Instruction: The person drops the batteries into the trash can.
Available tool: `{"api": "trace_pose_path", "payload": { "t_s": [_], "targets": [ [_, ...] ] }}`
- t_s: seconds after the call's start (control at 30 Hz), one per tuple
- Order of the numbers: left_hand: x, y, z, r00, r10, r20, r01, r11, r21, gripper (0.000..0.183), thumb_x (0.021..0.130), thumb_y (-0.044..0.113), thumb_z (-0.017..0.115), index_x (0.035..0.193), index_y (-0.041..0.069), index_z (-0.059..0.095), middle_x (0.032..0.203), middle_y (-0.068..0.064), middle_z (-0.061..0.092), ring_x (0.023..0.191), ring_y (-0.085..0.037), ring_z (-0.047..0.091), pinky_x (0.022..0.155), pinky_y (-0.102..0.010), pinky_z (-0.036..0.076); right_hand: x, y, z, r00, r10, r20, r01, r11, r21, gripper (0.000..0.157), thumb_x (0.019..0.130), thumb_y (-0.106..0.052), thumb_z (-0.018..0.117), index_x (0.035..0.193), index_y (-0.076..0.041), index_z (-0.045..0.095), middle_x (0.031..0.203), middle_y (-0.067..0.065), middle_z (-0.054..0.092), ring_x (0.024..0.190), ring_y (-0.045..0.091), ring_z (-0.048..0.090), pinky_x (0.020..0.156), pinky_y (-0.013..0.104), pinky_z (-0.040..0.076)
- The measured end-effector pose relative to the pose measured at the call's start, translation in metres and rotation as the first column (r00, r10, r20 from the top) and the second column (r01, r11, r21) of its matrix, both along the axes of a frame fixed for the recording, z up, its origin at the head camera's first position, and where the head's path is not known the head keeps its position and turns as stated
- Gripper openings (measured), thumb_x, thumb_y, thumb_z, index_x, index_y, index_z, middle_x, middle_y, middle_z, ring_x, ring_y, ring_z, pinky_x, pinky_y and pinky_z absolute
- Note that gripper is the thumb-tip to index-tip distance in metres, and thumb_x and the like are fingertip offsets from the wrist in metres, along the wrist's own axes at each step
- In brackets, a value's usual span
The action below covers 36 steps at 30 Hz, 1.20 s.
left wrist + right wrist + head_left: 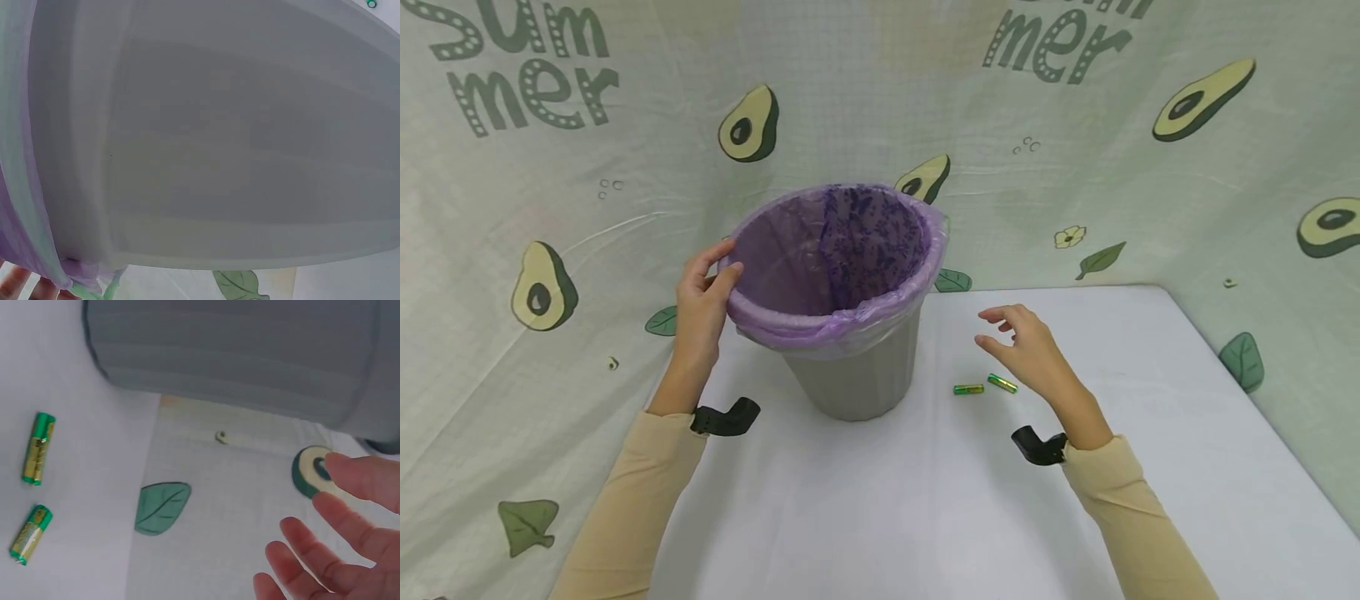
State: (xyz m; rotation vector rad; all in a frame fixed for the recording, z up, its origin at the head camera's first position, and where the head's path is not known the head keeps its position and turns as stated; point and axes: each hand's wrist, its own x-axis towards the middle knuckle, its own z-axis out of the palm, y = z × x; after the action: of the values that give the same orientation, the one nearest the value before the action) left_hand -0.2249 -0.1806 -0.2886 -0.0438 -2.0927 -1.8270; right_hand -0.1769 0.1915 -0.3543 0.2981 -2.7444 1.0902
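Observation:
A grey trash bin (857,379) stands on the white table, lined with a purple bag (790,321) folded over its rim. The left hand (702,296) grips the bin's rim at its left side, through the bag. In the left wrist view the bin's wall (237,144) fills most of the picture, with some fingertips (44,290) at the lower corner. To the right of the bin, the right hand (1022,346) hovers with fingers apart, holding nothing. Two green and gold batteries, a left one (968,389) and a right one (1002,383), lie on the table near it.
The white table (850,517) stretches in front of the bin and to the right. A cloth printed with avocados and leaves (850,83) hangs behind and at the sides. Black wrist mounts, one left (727,417) and one right (1039,446), stick out inward from the forearms.

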Motion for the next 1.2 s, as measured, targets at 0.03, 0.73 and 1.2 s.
{"api": "trace_pose_path", "payload": {
  "t_s": [0.03, 0.73, 1.2],
  "targets": [
    [0.000, 0.000, 0.000, 1.000, 0.001, -0.001, -0.001, 1.000, -0.001, 0.039, 0.091, 0.016, 0.056, 0.130, 0.008, 0.055, 0.135, 0.001, 0.040, 0.094, -0.005, 0.051, 0.076, -0.015, 0.042, -0.001, 0.003, -0.005, 0.999, -0.003, 0.033, 0.003, 1.000, 0.010, 0.039, 0.090, -0.016, 0.060, 0.123, 0.003, 0.053, 0.122, 0.022, 0.052, 0.109, 0.038, 0.049, 0.090, 0.051, 0.041],
    [0.001, -0.001, 0.001, 1.000, -0.003, 0.012, 0.003, 1.000, -0.009, 0.040, 0.092, 0.017, 0.055, 0.131, 0.009, 0.054, 0.137, 0.002, 0.039, 0.094, -0.005, 0.050, 0.075, -0.015, 0.042, -0.023, 0.041, -0.088, 0.940, -0.101, 0.327, 0.097, 0.995, 0.030, 0.046, 0.087, -0.015, 0.061, 0.126, 0.007, 0.049, 0.120, 0.030, 0.052, 0.105, 0.041, 0.051, 0.082, 0.047, 0.045],
    [0.000, 0.000, 0.000, 1.000, 0.002, 0.007, -0.002, 1.000, -0.009, 0.039, 0.092, 0.016, 0.056, 0.130, 0.009, 0.054, 0.137, 0.001, 0.039, 0.093, -0.006, 0.050, 0.075, -0.015, 0.043, -0.024, 0.048, -0.118, 0.898, -0.162, 0.408, 0.147, 0.987, 0.069, 0.041, 0.085, -0.014, 0.060, 0.119, 0.008, 0.051, 0.105, 0.024, 0.056, 0.093, 0.034, 0.054, 0.077, 0.043, 0.044]
  ]
}}
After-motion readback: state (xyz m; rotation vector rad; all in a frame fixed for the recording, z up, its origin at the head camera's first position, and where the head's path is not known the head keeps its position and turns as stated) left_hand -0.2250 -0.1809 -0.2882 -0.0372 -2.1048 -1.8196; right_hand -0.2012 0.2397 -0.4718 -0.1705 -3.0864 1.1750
